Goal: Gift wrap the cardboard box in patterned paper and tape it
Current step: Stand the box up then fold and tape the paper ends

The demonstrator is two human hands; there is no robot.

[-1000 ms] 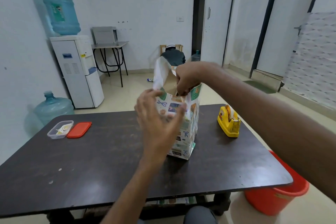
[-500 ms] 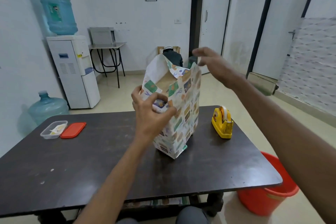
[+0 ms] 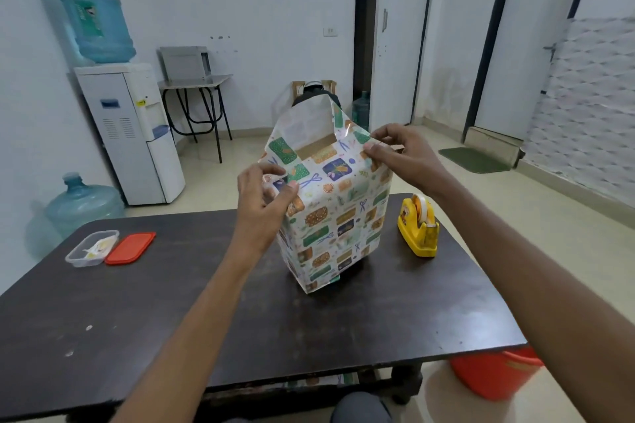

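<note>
The cardboard box stands upright on the dark table (image 3: 206,319), wrapped in white patterned paper (image 3: 336,227) with green, blue and orange motifs. A strip of bare cardboard (image 3: 316,147) shows at the open top, where a white paper flap (image 3: 305,120) sticks up at the back. My left hand (image 3: 264,203) pinches the paper at the top left corner. At the top right corner, my right hand (image 3: 395,154) pinches the folded paper edge. A yellow tape dispenser (image 3: 417,228) sits on the table just right of the box.
A clear plastic container (image 3: 91,247) and its red lid (image 3: 130,247) lie at the table's left end. An orange bucket (image 3: 494,374) stands on the floor by the right front corner. A water dispenser (image 3: 127,134) and a spare bottle (image 3: 82,203) stand by the left wall.
My right hand came back from the air at the right and took hold of the top right paper edge. The front flap now lies folded down over the box top.
</note>
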